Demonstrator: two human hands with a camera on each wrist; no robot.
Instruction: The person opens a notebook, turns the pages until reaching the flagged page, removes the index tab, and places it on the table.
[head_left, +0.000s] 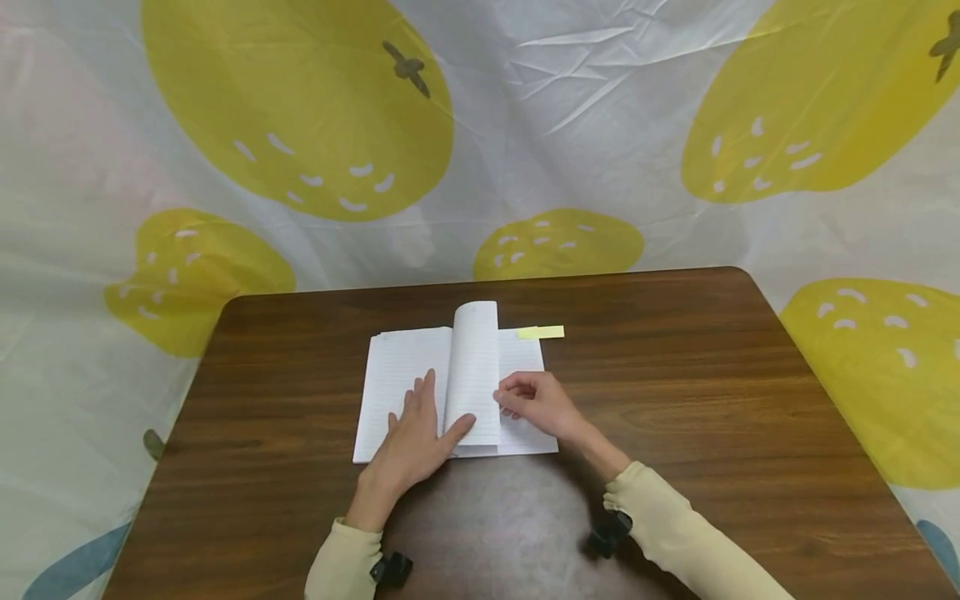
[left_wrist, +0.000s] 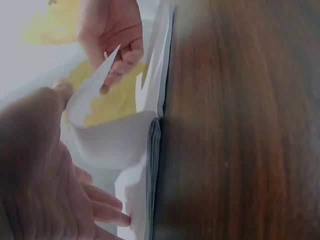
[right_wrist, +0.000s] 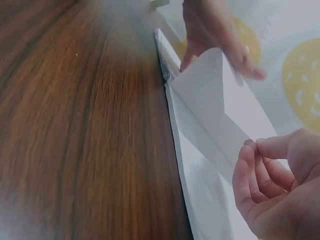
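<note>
Notebook: open white lined-paper notebook [head_left: 457, 392] lies flat mid-table, one bundle of pages [head_left: 475, 367] arched upright.
Left hand: left hand [head_left: 415, 442] — fingers spread flat on the left page, thumb against the arched pages.
Right hand: right hand [head_left: 536, 402] — curled fingers pinching the pages' edge.
Table: dark wood-grain table [head_left: 712, 400], glossy.
Note: pale yellow sticky strip [head_left: 541, 332] just beside the notebook's far right corner.

A dark brown wooden table [head_left: 675, 400] with rounded far corners fills the lower half of the head view. An open lined notebook [head_left: 397, 375] lies flat on it at the centre of the frame, some pages arched up over the middle. A small yellow sticky note [head_left: 542, 332] lies on the wood just beside the notebook's upper right corner.
</note>
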